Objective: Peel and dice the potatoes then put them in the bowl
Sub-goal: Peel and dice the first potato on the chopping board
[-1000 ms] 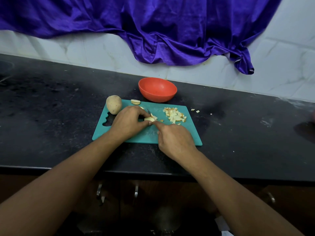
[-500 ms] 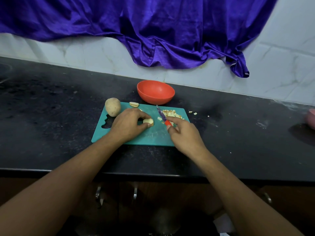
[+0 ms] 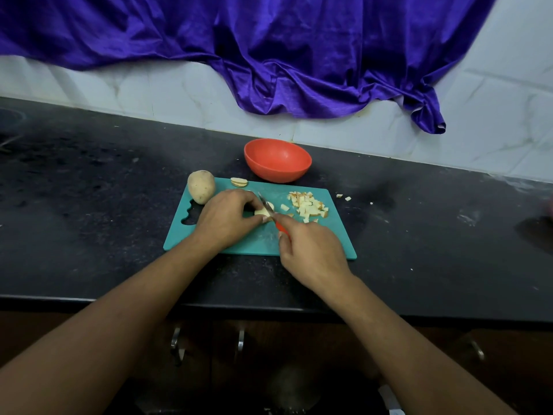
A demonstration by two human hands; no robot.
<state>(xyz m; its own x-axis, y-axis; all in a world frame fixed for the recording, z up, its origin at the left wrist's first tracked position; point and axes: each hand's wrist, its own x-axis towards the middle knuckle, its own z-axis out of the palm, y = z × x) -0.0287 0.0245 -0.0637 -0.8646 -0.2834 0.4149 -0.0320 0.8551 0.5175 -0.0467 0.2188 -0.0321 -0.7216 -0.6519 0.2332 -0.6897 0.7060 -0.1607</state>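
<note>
my left hand (image 3: pixel 227 218) pins a potato piece (image 3: pixel 261 211) on the cutting board (image 3: pixel 257 239), right hand (image 3: pixel 312 251) grips the knife (image 3: pixel 267 205), blade on the piece, dice pile (image 3: pixel 308 206) just beside

Bowl (image 3: pixel 277 159) behind cutting board (image 3: pixel 335 244); whole potato (image 3: pixel 201 186) left, diced pieces (image 3: pixel 308 206) right.

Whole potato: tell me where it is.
Head view: the whole potato rests at the far-left corner of the teal cutting board, beyond the left hand, left of the orange bowl.
</note>
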